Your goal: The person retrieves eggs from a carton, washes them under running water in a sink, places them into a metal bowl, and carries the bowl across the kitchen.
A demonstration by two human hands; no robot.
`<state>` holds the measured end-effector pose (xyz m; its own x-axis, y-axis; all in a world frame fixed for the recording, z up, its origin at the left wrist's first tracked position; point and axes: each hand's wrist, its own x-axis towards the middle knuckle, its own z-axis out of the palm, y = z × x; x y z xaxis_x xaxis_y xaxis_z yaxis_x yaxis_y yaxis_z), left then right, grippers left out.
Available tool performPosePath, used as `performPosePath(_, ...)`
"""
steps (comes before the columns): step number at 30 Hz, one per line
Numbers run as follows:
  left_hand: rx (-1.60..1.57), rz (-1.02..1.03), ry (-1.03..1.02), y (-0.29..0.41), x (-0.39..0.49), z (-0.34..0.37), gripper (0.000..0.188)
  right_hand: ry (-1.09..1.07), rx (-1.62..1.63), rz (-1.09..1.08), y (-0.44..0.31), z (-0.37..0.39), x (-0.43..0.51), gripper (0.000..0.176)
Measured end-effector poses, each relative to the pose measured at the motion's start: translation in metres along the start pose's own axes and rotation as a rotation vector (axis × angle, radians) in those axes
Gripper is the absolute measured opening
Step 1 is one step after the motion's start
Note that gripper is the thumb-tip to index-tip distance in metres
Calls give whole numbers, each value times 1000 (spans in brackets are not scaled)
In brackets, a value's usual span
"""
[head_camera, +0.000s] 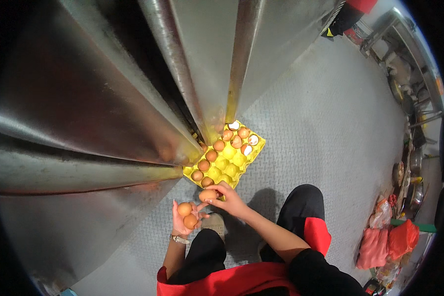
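Note:
My left hand [185,220] is palm up and cradles two brown eggs [185,209]. Between the fingers and thumb of my right hand [224,198] is another brown egg [207,195], just above and right of the left palm. Beyond both hands, a yellow egg tray [262,142] lies on the floor, its far left side partly hidden by metal panels. Whole brown eggs [211,155] fill cups along its left side; cracked eggshells [247,150] with white insides sit at its far right end. Bare cups show in the middle.
Stainless steel cabinet panels [207,55] rise at the left and top. The floor [299,122] is textured metal plate. Pans, bags and a pink bag [373,248] line the right side, below a metal rack [425,74]. Another person's shoe [330,33] shows at the top right.

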<state>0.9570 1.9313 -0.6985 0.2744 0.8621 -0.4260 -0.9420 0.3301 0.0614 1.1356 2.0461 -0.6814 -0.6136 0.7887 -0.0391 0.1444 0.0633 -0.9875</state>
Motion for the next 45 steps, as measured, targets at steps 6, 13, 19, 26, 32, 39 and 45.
performPosePath(6,113,0,75,-5,7,1,77,-49,-560,-299,-36,-6,-11,43)
performPosePath(13,128,-13,-1,-10,11,16,79,759,24,292,61,2,-34,50)
performPosePath(19,192,-64,38,-14,4,16,82,920,654,773,129,36,23,63)
performPosePath(26,149,-48,91,-31,-1,5,80,887,470,995,112,29,44,64)
performPosePath(32,231,-18,100,-29,2,9,78,895,755,809,134,59,122,64)
performPosePath(39,354,-157,42,-19,20,38,81,519,794,666,206,103,206,51)
performPosePath(45,465,-478,-153,-6,41,137,79,-58,-265,445,81,-42,96,36)
